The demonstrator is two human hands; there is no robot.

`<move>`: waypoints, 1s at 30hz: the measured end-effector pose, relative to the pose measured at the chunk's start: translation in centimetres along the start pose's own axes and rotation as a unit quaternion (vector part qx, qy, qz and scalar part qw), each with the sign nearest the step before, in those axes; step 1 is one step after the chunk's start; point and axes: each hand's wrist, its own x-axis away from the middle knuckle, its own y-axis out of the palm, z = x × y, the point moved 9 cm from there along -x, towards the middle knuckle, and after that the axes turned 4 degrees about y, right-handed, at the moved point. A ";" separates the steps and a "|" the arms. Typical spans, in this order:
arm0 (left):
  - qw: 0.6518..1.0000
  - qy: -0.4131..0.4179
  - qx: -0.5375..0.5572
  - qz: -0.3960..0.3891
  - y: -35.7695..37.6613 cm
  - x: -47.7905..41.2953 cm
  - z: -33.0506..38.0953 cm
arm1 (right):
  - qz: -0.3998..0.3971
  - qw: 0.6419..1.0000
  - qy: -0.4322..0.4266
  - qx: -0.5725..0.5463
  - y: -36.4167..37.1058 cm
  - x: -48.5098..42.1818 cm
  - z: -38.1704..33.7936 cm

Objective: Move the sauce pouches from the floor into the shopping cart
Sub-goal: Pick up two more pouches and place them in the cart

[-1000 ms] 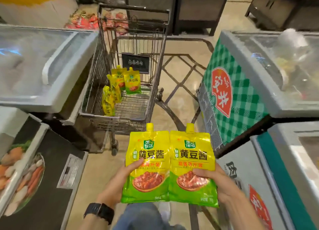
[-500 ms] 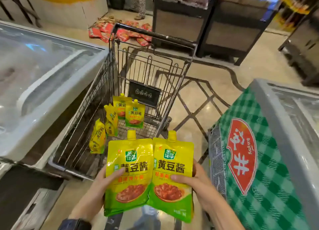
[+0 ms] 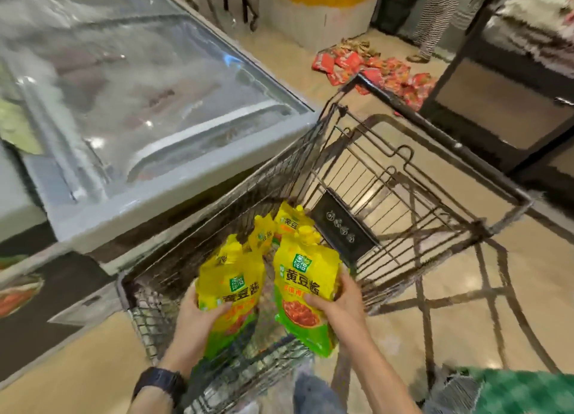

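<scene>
floor [image 3: 512, 305]: beige glossy tile with dark line pattern | shopping cart [image 3: 435, 202] stands on it, just beside the chest freezer [image 3: 149, 196] on the left | red packets [image 3: 372, 69] heaped on the tile beyond the cart's far end (blurred, count unclear) | cart bed carries yellow sauce pouches [image 3: 290, 221] near the far wall
</scene>
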 end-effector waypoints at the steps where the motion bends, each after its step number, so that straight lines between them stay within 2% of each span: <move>1: 1.000 0.000 -0.004 0.014 0.6 -0.9 -0.4 | -0.014 1.000 -0.007 0.027 0.9 -2.3 0.1; 6: 0.990 -0.008 -0.096 0.104 1.3 -7.0 -6.0 | -0.041 0.993 0.020 0.105 4.8 -11.4 3.9; 9: 0.990 -0.046 -0.061 0.117 2.3 -10.0 -10.0 | -0.051 0.990 0.054 0.120 7.2 -15.9 7.6; 13: 0.989 -0.032 0.002 0.147 2.7 -12.7 -14.8 | -0.048 0.988 0.063 0.134 11.2 -19.9 12.1; 16: 0.985 -0.034 0.009 0.166 2.3 -13.9 -18.6 | -0.085 0.977 0.059 0.188 13.4 -21.3 14.1; 21: 0.984 0.025 -0.067 0.166 1.3 -13.7 -17.9 | -0.106 0.960 0.019 0.260 12.5 -23.0 13.4; 24: 0.974 0.055 -0.165 0.145 1.6 -13.4 -16.2 | -0.132 0.947 -0.041 0.291 11.7 -23.7 10.8; 26: 0.974 0.047 -0.163 0.149 1.6 -13.3 -15.9 | -0.141 0.938 -0.072 0.308 11.2 -24.1 9.9; 30: 0.971 0.054 -0.130 0.193 1.0 -13.5 -14.9 | -0.109 0.943 -0.077 0.304 9.9 -24.4 10.8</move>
